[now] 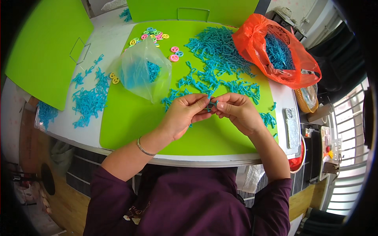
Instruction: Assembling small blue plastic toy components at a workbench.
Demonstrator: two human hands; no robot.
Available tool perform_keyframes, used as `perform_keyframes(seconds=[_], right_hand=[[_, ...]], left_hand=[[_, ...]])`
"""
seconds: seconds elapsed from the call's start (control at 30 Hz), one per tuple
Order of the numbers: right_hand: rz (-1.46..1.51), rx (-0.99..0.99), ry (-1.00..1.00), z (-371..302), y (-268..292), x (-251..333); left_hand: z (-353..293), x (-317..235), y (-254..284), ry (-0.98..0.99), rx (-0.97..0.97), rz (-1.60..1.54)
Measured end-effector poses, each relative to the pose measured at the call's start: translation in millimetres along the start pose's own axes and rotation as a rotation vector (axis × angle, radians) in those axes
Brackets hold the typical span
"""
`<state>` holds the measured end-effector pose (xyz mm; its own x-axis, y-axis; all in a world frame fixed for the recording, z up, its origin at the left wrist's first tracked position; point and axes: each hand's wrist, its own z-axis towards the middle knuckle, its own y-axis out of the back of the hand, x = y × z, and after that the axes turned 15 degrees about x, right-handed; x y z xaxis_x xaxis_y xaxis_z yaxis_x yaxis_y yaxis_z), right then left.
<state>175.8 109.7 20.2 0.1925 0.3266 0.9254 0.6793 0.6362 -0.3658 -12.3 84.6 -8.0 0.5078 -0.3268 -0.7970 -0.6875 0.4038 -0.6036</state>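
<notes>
My left hand [192, 108] and my right hand [235, 110] meet above the green mat [165, 135], fingertips nearly touching. Both pinch small blue plastic pieces [210, 101]; their exact shape is mostly hidden by the fingers. Just beyond my hands lie loose blue plastic pieces [206, 76], which run back into a large pile [218, 45]. To the left, a clear plastic bag [136, 59] stands open with more blue pieces inside. Small round discs with cut-outs [174, 58] in pink, blue, yellow and green lie behind and beside that bag.
At the right back sits an orange-red plastic bag [252, 39] full of blue pieces. A phone [291, 128] lies at the table's right edge. Another heap of blue pieces [88, 102] covers part of the white table on the left, beside a green folding board [47, 51].
</notes>
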Motion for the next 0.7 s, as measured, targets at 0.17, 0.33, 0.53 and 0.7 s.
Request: perform_keyframes(seconds=[0.17, 0.33, 0.53, 0.7], right_hand=[[-0.198, -0.072, 0.026, -2, -7, 1], [-0.356, -0.095, 0.127, -5, -16, -1], [0.067, -0.077, 0.084, -6, -13, -9], [-0.263, -0.144, 0.169, -6, -19, -16]], left_hand=[[0, 5, -6, -0.153, -0.087, 0.329], [-2, 8, -10, -0.476, -0.201, 0.798], [-5, 2, -10, -0.712, -0.218, 1.244], [-4, 2, -13, -0.642, -0.246, 1.158]])
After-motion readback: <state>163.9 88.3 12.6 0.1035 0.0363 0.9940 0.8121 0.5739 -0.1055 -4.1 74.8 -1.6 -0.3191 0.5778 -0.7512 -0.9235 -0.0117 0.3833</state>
